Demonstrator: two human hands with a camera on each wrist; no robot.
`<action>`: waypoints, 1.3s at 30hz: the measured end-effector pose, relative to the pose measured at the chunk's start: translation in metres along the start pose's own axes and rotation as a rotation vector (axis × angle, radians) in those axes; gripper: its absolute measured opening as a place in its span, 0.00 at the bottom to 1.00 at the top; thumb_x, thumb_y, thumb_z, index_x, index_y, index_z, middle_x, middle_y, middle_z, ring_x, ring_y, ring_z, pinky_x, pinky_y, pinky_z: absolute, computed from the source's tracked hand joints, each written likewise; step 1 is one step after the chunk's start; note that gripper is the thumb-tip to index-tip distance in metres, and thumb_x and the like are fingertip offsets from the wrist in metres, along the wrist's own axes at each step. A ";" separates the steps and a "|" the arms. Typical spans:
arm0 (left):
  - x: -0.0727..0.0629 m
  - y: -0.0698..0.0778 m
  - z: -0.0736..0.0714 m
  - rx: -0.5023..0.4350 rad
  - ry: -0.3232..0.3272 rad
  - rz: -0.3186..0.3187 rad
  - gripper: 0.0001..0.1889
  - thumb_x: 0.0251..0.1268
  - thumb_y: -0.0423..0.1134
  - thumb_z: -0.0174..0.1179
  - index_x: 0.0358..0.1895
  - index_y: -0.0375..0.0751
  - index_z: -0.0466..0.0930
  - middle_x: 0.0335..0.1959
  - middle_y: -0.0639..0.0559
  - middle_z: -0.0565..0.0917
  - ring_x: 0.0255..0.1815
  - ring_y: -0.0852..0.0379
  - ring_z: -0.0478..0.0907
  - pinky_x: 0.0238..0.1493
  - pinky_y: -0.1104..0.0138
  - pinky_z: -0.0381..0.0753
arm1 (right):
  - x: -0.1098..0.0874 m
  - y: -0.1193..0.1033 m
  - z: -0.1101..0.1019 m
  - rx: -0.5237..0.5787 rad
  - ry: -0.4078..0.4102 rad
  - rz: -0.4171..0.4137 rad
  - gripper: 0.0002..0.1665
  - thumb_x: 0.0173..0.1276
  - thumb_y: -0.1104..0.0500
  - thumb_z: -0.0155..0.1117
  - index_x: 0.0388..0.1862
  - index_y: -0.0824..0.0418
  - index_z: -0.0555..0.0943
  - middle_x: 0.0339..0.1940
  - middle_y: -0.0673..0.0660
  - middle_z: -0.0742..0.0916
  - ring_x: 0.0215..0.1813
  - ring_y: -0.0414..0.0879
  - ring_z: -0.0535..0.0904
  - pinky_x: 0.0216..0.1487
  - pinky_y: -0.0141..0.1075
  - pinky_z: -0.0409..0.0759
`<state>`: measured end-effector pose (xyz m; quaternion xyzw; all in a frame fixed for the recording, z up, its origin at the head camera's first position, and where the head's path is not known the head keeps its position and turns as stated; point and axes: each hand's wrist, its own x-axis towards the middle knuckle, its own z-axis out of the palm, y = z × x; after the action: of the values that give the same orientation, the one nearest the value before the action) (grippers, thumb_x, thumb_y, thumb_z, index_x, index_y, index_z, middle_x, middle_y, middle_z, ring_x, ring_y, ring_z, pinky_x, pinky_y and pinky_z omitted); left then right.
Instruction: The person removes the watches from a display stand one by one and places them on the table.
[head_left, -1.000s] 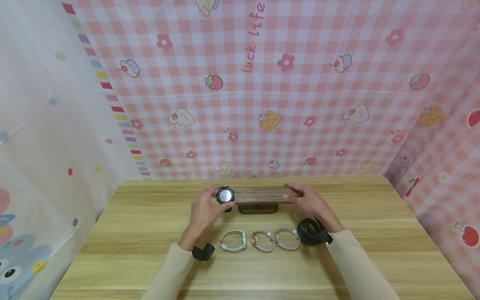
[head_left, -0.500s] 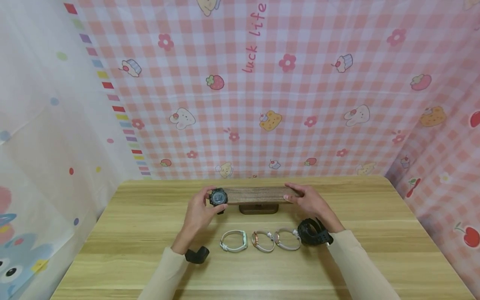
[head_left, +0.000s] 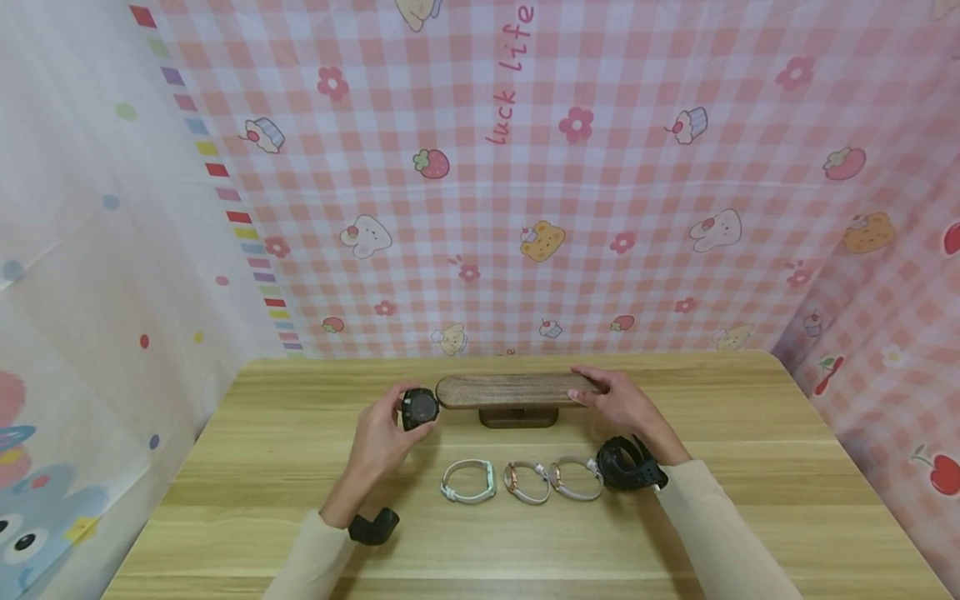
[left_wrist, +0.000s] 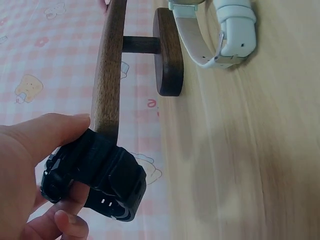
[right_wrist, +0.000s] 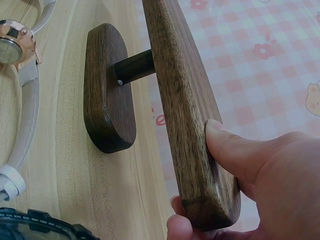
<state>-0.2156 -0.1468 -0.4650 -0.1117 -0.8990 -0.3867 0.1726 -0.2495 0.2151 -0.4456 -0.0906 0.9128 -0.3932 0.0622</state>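
Note:
My left hand holds a black digital watch between thumb and fingers, just off the left end of a dark wooden watch stand. In the left wrist view the black watch has its strap closed in a loop and overlaps the bar's end; whether they touch I cannot tell. My right hand grips the stand's right end, and in the right wrist view its thumb lies on the wooden bar with fingertips showing underneath. The stand's base rests on the table.
In front of the stand lie a mint-and-white watch, two rose-gold watches with pale straps, and another black watch by my right wrist. A black device sits at my left wrist. A checked cloth hangs behind the wooden table.
My left hand has drawn the black watch leftward along the bar and past its left end, tilting it and bringing it slightly nearer. My right hand has stayed on the stand.

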 end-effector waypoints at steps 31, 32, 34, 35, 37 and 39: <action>-0.049 -0.001 -0.008 0.164 -0.158 0.019 0.34 0.41 0.37 0.81 0.58 0.36 0.81 0.50 0.39 0.86 0.51 0.40 0.83 0.57 0.47 0.80 | 0.000 0.002 0.001 0.020 -0.007 0.012 0.32 0.75 0.51 0.60 0.73 0.61 0.69 0.72 0.69 0.70 0.73 0.67 0.63 0.71 0.62 0.63; -0.050 -0.001 -0.008 0.168 -0.159 0.019 0.34 0.40 0.37 0.81 0.58 0.36 0.81 0.50 0.39 0.86 0.50 0.41 0.84 0.56 0.47 0.80 | 0.000 0.002 0.001 0.021 -0.007 0.011 0.32 0.75 0.51 0.60 0.73 0.61 0.69 0.72 0.69 0.70 0.73 0.67 0.63 0.71 0.62 0.63; -0.051 -0.001 -0.007 0.166 -0.158 0.021 0.34 0.40 0.36 0.81 0.57 0.35 0.81 0.49 0.38 0.86 0.50 0.41 0.84 0.55 0.49 0.82 | 0.000 0.002 0.001 0.023 -0.005 0.009 0.32 0.75 0.51 0.60 0.73 0.61 0.69 0.72 0.69 0.70 0.73 0.67 0.63 0.71 0.62 0.63; -0.051 -0.001 -0.007 0.163 -0.158 0.020 0.34 0.40 0.36 0.81 0.57 0.35 0.81 0.49 0.38 0.86 0.50 0.41 0.84 0.55 0.48 0.82 | 0.000 0.002 0.001 0.024 -0.005 0.009 0.32 0.75 0.51 0.60 0.73 0.61 0.69 0.72 0.69 0.70 0.73 0.67 0.63 0.71 0.62 0.63; -0.052 -0.002 -0.007 0.163 -0.160 0.018 0.34 0.40 0.36 0.81 0.57 0.35 0.81 0.49 0.38 0.86 0.50 0.40 0.84 0.55 0.48 0.81 | 0.001 0.002 0.001 0.021 -0.003 0.007 0.32 0.75 0.51 0.60 0.73 0.61 0.69 0.72 0.69 0.70 0.73 0.67 0.63 0.71 0.62 0.64; -0.053 -0.003 -0.006 0.166 -0.161 0.017 0.34 0.39 0.37 0.81 0.57 0.35 0.81 0.49 0.38 0.86 0.50 0.40 0.84 0.56 0.47 0.81 | 0.001 0.002 0.001 0.019 -0.001 0.009 0.32 0.75 0.51 0.60 0.73 0.61 0.69 0.72 0.69 0.70 0.73 0.67 0.63 0.71 0.61 0.64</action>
<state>-0.1665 -0.1569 -0.4840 -0.1352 -0.9380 -0.2992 0.1117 -0.2505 0.2157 -0.4483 -0.0862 0.9095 -0.4015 0.0653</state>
